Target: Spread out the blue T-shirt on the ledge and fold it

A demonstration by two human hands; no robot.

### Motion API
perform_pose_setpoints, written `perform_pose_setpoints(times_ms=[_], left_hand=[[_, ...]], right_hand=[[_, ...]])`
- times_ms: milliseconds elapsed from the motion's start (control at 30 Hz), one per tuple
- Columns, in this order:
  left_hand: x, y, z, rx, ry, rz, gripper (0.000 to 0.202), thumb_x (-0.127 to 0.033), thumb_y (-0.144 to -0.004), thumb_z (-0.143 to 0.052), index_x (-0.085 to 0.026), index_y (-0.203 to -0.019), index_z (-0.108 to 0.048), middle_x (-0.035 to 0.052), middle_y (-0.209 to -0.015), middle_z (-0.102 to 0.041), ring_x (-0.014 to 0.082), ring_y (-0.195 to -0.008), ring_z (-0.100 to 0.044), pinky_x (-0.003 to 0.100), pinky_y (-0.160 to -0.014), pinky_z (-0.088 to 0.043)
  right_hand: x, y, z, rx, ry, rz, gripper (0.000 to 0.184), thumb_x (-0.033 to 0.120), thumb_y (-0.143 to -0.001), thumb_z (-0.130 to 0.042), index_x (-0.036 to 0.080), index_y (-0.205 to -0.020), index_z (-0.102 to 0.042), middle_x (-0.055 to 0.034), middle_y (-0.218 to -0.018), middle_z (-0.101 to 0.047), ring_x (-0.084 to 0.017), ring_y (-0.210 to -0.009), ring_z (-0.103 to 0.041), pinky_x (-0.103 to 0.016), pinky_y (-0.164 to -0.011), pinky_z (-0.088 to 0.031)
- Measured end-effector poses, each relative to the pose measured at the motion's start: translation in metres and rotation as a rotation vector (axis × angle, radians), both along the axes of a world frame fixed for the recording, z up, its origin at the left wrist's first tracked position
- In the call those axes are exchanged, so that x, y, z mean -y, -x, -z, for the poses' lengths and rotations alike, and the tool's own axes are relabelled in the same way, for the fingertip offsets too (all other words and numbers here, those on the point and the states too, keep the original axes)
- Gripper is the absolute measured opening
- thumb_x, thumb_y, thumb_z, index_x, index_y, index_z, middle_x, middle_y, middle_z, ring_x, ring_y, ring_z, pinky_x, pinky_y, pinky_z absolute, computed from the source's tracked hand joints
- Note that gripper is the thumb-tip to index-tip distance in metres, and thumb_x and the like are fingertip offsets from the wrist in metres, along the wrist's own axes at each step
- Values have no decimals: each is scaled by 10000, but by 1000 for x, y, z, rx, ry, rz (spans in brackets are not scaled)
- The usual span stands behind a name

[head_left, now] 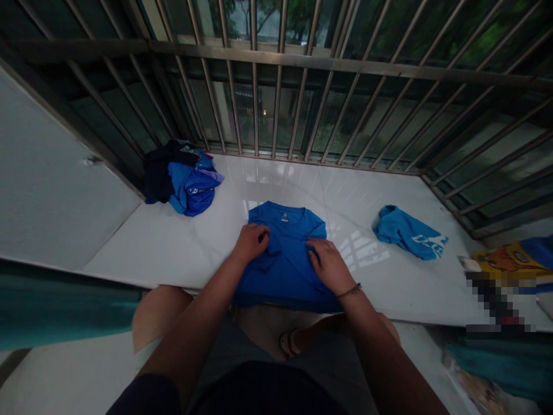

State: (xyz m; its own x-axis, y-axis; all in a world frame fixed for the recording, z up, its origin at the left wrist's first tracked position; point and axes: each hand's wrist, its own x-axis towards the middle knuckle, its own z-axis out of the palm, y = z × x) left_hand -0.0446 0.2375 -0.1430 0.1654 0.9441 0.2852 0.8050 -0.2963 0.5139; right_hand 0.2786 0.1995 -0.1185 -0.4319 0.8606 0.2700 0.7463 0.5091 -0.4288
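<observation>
On the white ledge [181, 248], left hand [251, 242] pinches blue shirt [285, 265]; right hand [330, 265] presses flat.

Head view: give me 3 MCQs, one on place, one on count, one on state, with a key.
1. Where is the pile of clothes?
A. far left corner of the ledge
B. right edge
C. on the person's lap

2. How many blue garments lie apart from the pile?
A. one
B. two
C. four

3. What are the hands doing?
A. both lifted off the ledge
B. both on the blue shirt
C. one on the railing

Key:
1 A, the pile sits by the left wall under the railing.
2 B, the blue shirt in the middle and a crumpled shirt to the right.
3 B, the left hand bunches the cloth and the right hand lies flat on it.
</observation>
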Motion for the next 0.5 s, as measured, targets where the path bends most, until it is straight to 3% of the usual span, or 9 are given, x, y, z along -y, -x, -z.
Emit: perform_pose_setpoints(times_ms=[133,267,367,500], left_hand=[[0,1,-1,109,-15,88,259,-145,-946,-649,-252,-1084,-841,47,-999,-863,276,-1055,-791,458,-1061,-604],[0,1,-2,142,11,126,313,-125,-942,-636,-262,-1133,-843,46,-1079,-879,270,-1125,-797,459,-1108,-618],[0,0,-1,101,8,116,335,-165,-960,-651,-267,-1216,-841,64,-1221,-870,294,-1221,-784,507,-1165,-597],[-1,0,2,78,6,121,338,-189,-977,-656,-276,-1251,-835,66,-1258,-865,298,-1241,-782,519,-1178,-594]], right_hand=[[-23,-10,6,234,-30,36,383,194,-1094,-571,180,-1429,-757,-164,-1452,-777,-363,-1389,-674,-561,-1243,-510],[-38,-15,5,369,-46,110,206,264,-1085,-657,206,-1206,-813,-156,-1167,-806,-352,-1135,-712,-480,-1057,-564],[-44,-16,1,377,-76,175,201,278,-1110,-608,213,-1067,-794,-165,-1060,-801,-357,-1049,-696,-474,-952,-562],[-46,-15,1,368,-120,302,283,297,-1149,-503,210,-1086,-764,-205,-1062,-781,-374,-1044,-680,-480,-874,-557]])
